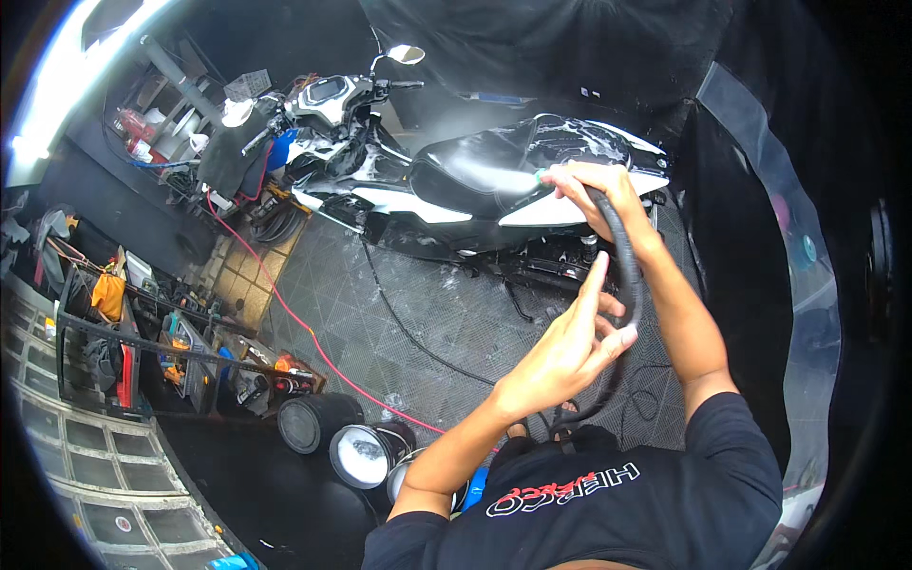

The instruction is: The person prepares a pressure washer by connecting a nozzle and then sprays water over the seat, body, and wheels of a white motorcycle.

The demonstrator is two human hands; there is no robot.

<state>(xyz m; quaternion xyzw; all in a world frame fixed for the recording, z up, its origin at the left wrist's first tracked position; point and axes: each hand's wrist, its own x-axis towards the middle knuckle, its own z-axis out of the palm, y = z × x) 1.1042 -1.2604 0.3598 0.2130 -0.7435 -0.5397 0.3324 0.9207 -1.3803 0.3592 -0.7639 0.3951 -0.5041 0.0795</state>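
Observation:
My right hand (pixel 598 189) is closed around the end of a thick black hose (pixel 628 263), with a small green tip showing at the fingers. A white spray fans from there across the black seat (pixel 474 167) of a white and black motor scooter (pixel 399 203). Suds lie on the rear part of the seat and on the front body. Lower down, my left hand (pixel 584 335) is beside the bend of the hose, its fingers spread and partly behind it; whether it bears on the hose is unclear.
A red hose (pixel 313 335) and a thin black cable (pixel 406 328) cross the grey tiled floor mat (pixel 342 285). Buckets, one with white foam (pixel 360 456), stand near my left side. A loaded rack (pixel 192 353) is at left; a clear plastic curtain (pixel 812 313) hangs at right.

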